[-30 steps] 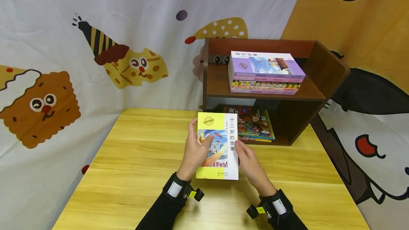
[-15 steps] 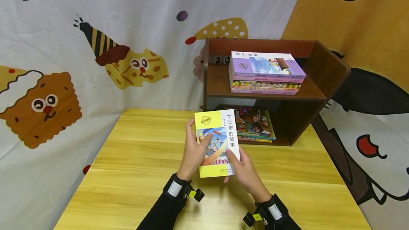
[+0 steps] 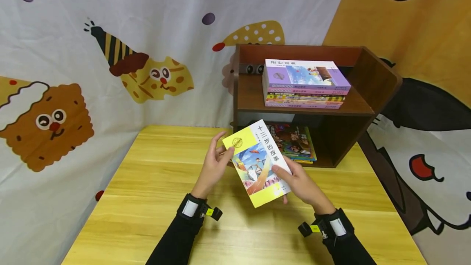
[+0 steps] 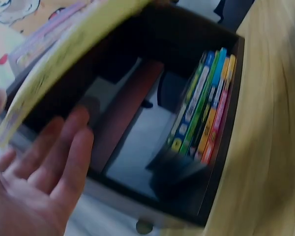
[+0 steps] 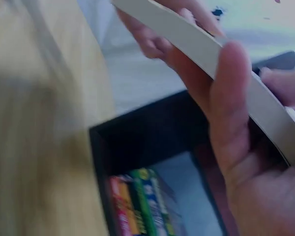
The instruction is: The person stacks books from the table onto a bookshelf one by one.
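Observation:
A paperback book (image 3: 257, 165) with a yellow and white cover and a Ferris wheel picture is held tilted over the table. My right hand (image 3: 305, 185) grips its lower right side, thumb on the cover and fingers behind. The right wrist view shows the pale page edge of the book (image 5: 270, 113) between thumb and fingers. My left hand (image 3: 212, 169) is at the upper left edge, thumb tip by the cover. In the left wrist view the fingers of the left hand (image 4: 44, 177) are extended, with a gap below the book.
Behind the book stands a brown two-tier shelf (image 3: 382, 81). Its upper tier bears a stack of purple and pink books (image 3: 305, 83); several colourful thin books (image 3: 294, 142) lie in the lower one. A wooden table (image 3: 154, 191) lies beneath, with a printed cloth (image 3: 165, 7) behind.
The book has turned, its top swinging right and its bottom left to lean diagonally. My right hand has shifted right with it; my left hand's fingers have loosened from the cover.

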`<state>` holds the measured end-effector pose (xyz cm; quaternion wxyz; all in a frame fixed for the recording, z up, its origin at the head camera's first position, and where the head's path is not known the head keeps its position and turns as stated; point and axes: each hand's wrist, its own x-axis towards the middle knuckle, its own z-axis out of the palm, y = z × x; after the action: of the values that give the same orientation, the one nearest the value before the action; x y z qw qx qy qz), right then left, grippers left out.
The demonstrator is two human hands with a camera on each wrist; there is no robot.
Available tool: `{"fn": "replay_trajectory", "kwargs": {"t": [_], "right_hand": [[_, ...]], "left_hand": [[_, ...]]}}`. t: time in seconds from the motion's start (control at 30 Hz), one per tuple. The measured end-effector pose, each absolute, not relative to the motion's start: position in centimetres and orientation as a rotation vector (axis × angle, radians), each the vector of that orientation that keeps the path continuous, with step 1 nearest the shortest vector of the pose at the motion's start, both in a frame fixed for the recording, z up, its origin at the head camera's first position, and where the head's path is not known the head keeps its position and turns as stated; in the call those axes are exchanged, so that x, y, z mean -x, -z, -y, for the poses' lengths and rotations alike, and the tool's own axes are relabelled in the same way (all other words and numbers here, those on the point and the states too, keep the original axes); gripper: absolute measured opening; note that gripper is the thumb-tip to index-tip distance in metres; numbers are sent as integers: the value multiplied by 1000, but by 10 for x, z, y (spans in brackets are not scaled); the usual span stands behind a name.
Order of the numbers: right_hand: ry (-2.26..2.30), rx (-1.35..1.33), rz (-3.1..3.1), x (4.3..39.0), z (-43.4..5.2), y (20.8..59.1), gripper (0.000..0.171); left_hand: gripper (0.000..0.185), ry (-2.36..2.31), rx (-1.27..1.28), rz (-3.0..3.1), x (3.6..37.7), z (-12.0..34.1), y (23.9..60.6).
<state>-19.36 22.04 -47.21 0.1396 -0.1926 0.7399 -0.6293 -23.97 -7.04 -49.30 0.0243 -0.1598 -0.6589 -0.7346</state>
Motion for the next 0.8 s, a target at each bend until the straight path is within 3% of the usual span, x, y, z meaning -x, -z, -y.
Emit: {"fn": "replay_trajectory", "kwargs": {"t": [0.5, 0.8], "right_hand": [[1489, 721, -2052, 225, -244, 453, 45], [1410, 677, -2118, 230, -243, 455, 42]], "left_hand": [[63, 2023, 899, 2284, 247, 84, 486], [68, 1992, 891, 2289, 245, 79, 490]]}}
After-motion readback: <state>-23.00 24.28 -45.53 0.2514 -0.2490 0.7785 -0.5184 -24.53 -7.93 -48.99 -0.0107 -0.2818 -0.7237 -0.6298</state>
